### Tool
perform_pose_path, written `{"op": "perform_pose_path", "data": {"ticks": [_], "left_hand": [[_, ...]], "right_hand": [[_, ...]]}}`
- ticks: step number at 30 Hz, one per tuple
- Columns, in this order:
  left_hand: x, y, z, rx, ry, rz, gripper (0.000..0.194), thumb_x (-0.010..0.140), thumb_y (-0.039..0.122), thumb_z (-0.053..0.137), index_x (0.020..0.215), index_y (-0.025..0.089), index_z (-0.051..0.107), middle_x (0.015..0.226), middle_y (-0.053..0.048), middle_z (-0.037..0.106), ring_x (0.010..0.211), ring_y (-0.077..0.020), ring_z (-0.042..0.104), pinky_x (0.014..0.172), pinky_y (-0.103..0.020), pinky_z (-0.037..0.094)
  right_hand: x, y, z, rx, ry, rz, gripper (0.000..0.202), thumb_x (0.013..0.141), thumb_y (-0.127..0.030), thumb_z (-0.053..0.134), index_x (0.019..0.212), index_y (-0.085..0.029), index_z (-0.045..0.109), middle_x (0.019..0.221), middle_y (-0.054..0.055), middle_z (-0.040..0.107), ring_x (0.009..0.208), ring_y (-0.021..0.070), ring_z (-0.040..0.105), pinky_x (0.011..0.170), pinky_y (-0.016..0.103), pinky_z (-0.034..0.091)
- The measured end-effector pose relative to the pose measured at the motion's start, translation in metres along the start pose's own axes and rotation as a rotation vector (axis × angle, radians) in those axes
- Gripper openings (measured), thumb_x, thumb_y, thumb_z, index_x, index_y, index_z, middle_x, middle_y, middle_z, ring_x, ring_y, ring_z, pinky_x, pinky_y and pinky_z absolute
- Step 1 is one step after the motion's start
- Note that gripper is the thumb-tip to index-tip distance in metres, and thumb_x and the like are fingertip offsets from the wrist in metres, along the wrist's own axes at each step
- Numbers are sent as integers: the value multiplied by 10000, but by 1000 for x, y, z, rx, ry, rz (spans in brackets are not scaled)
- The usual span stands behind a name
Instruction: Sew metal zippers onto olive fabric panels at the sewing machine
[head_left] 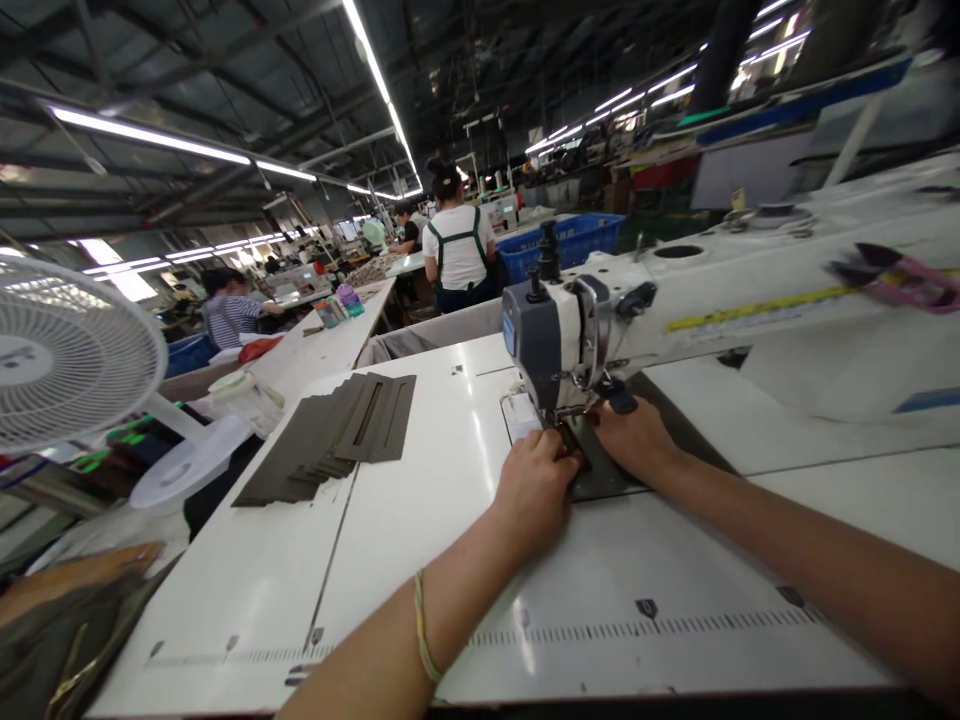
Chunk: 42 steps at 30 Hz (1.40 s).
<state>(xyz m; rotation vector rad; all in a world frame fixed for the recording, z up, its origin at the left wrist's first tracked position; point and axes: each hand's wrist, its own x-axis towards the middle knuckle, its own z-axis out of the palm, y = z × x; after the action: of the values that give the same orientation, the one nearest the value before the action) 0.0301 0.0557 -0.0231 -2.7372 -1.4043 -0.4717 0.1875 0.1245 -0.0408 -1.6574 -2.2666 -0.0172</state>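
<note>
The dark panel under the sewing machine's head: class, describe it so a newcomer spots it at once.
On the white table, find the sewing machine. Beneath its head lies the dark panel, under the left hand and right hand. Unlike the fanned stack farther left, it has hands on it.

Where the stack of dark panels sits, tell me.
In the head view, the stack of dark panels lies on the white tabletop, left of the sewing machine and right of the white fan.
</note>
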Motion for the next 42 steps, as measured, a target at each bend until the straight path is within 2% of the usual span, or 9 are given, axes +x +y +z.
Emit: {"op": "perform_pose_path", "data": {"ticks": [4,7,12,15,17,25,31,38,42], "left_hand": [[-1,0,1,-32,13,-5,235,783,111,543,986,143,655,990,-106,554,933,-251,491,788,-382,456],[-2,0,2,-36,42,2,243,757,104,555,971,153,659,980,-100,565,918,-252,504,772,-392,472],[-8,-3,4,-100,118,-2,353,683,45,548,1001,158,651,995,-84,601,927,-221,556,800,-346,508],[-18,-5,7,-211,192,-7,408,697,18,529,1071,155,618,1067,-66,639,986,-184,591,911,-338,479],[-25,-5,10,-231,242,-1,322,761,37,525,1027,182,635,1073,-42,663,999,-179,609,968,-383,444],[-21,-1,16,-10,306,177,178,882,96,472,955,161,621,969,-53,692,871,-152,658,992,-397,430],[-14,-5,15,53,355,219,198,908,96,430,898,154,619,918,-47,695,809,-147,664,960,-402,457],[-5,-13,12,46,340,226,264,950,149,351,908,147,612,865,-53,683,781,-153,658,930,-408,477],[2,-20,14,52,353,236,265,947,155,346,905,137,607,802,-60,656,750,-160,642,882,-385,505]], "right_hand": [[6,0,4,51,-5,58,290,869,-204,427,732,-102,662,734,135,664,707,239,636,582,293,430],[-3,0,-1,112,26,-13,269,844,-167,419,755,-120,668,726,122,667,682,235,641,580,293,459],[-45,8,-9,234,97,-384,248,773,-121,505,942,-184,675,1025,81,664,988,205,600,874,313,470],[-65,14,-8,258,174,-675,281,849,-155,484,1081,-177,641,1079,96,654,1069,222,572,939,391,458],[-69,15,-8,239,201,-746,306,889,-151,436,1139,-160,612,1087,104,654,1088,218,567,943,395,465],[-64,9,-14,280,199,-719,330,887,-90,375,1070,-134,647,1058,114,668,1055,224,592,931,387,474],[-62,6,-16,405,270,-676,351,894,-81,342,1024,-142,663,983,106,688,996,199,621,923,352,480],[-48,8,-12,442,243,-672,331,862,-50,374,951,-137,681,939,107,692,1002,203,614,939,342,470],[-39,8,-7,431,244,-656,360,819,-8,374,914,-160,687,913,86,696,902,187,642,898,323,495]]}}
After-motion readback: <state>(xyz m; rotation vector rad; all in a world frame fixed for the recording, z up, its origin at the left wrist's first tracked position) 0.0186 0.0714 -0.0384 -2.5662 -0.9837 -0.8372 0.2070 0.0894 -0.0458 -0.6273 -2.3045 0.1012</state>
